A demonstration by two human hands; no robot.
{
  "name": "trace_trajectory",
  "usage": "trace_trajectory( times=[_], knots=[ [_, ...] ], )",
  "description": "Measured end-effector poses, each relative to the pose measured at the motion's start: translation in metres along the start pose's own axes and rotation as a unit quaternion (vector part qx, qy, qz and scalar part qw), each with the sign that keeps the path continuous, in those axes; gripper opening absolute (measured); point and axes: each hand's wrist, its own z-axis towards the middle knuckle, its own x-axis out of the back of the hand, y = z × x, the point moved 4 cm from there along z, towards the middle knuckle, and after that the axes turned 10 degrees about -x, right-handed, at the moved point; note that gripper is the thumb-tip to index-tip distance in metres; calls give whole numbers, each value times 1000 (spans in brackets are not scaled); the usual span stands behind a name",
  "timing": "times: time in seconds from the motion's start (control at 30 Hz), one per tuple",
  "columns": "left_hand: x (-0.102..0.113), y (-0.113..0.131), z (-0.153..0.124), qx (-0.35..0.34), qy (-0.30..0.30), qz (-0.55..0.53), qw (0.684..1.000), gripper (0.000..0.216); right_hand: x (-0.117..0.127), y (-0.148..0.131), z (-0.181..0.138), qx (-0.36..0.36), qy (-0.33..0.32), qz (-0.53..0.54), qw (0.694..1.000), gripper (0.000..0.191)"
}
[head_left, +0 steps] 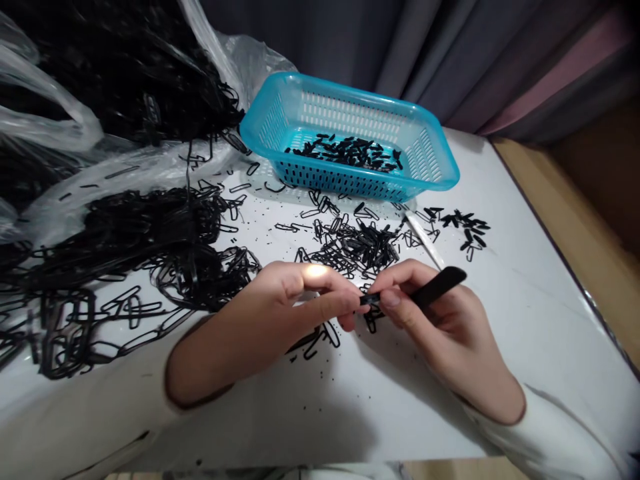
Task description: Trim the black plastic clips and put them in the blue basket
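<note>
My left hand (295,300) is closed in a pinch, thumb against forefinger, on a small black piece (369,299) in front of the basket. Close beside it, my right hand (435,327) is wrapped round a flat black-handled tool (440,287), whose rounded end sticks out to the upper right. The tool's working tip is hidden, and its kind does not show. The right thumb and forefinger also meet at the small piece. Just beyond the fingers lies a pile of small black pieces and thin oval loops (367,247).
A blue plastic basket (350,180) holding several black pieces stands at the back. Tangled black strips (150,227) and a clear plastic bag (70,113) fill the left side. Right of the pile lie a pale flat strip (425,240) and a small cluster of black pieces (467,227).
</note>
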Motion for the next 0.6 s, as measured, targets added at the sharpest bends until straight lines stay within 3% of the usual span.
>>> trace_trajectory(
  times=[0.17, 0.43, 0.6],
  knots=[
    [1, 0, 0, 15, -2, -28, 999, 24, 1, -5, 5, 7, -8, 2, 1000, 9],
    [-1, 3, 0, 35, 8, -145, 989, 21, -4, -7, 5, -36, -49, 134, 989, 10],
    [-2, 2, -3, 58, 12, -232, 971, 19, -6, -8, 3, -63, -50, 151, 985, 12]
  ],
)
